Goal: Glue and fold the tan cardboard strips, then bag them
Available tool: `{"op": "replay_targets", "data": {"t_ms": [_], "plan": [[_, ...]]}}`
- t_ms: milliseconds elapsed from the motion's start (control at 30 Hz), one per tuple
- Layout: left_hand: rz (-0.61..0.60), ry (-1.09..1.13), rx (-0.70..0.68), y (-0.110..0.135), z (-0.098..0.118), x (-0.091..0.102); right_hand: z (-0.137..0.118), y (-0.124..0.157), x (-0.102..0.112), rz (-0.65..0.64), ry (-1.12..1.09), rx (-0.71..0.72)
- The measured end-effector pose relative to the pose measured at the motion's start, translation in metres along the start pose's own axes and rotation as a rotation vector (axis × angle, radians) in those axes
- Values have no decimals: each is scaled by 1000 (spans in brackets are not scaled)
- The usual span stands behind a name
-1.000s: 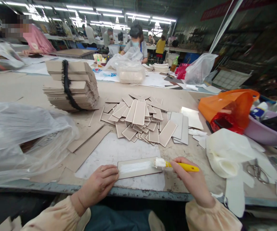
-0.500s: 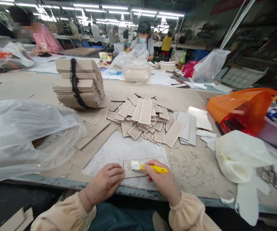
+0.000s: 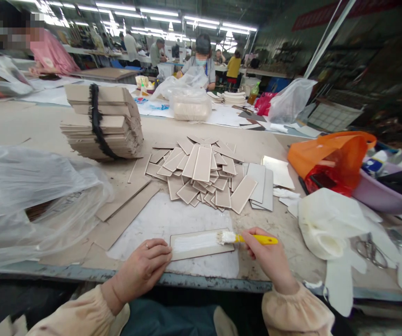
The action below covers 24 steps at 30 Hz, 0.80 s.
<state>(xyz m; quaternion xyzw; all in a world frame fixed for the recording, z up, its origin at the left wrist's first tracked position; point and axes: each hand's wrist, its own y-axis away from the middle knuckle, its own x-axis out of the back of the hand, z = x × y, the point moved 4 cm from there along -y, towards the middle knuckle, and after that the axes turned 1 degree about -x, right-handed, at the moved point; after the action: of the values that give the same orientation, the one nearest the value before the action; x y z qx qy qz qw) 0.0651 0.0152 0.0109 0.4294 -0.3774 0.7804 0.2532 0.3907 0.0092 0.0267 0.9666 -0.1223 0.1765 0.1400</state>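
Observation:
My right hand (image 3: 266, 252) is closed around the yellow handle of a paintbrush (image 3: 257, 239). Its bristles, thick with white paste, touch the right part of a flat cardboard strip (image 3: 201, 252). A white smear runs along that strip from its left part to the bristles. At the strip's left end, my left hand (image 3: 148, 261) holds the edge with its fingers together; a ring shows on one finger. Beneath the strip lies a whitish sheet (image 3: 138, 228). Beyond it is a loose heap of beige strips (image 3: 201, 163) with pale borders.
A bundle of cardboard (image 3: 99, 121) tied with a black band stands behind left, near a clear plastic bag (image 3: 47, 200). Right are grey boards (image 3: 262, 186), an orange bag (image 3: 327, 154), a cut-open white plastic jug (image 3: 327, 219) and scissors (image 3: 372, 249). Co-workers (image 3: 196, 65) sit beyond.
The paintbrush has moved right along the cardboard strip with my right hand, leaving a white smear behind it. My left hand stays at the strip's left end. The whole view has shifted slightly.

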Motion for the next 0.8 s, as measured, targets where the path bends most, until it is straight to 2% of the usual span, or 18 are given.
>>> {"op": "replay_targets", "data": {"t_ms": [67, 133, 267, 367, 433, 500, 600, 800], "plan": [[-7, 1, -2, 0, -1, -1, -4, 4, 1, 4, -8, 24], [-19, 0, -3, 1, -1, -2, -9, 10, -10, -40, -105, 33], [-20, 5, 6, 2, -1, -2, -16, 22, -58, -230, -322, 34], [-14, 14, 9, 2, 0, -2, -14, 26, -92, -359, -343, 26], [-19, 18, 11, 2, 0, -2, -11, 25, -104, -386, -300, 34], [-28, 20, 13, 2, 0, -2, -10, 25, -105, -380, -240, 58], [-33, 24, 15, 1, -2, -3, -12, 24, -97, -358, -162, 115], [-25, 17, 6, -1, -4, -3, -12, 18, -59, -285, -75, 132]]}}
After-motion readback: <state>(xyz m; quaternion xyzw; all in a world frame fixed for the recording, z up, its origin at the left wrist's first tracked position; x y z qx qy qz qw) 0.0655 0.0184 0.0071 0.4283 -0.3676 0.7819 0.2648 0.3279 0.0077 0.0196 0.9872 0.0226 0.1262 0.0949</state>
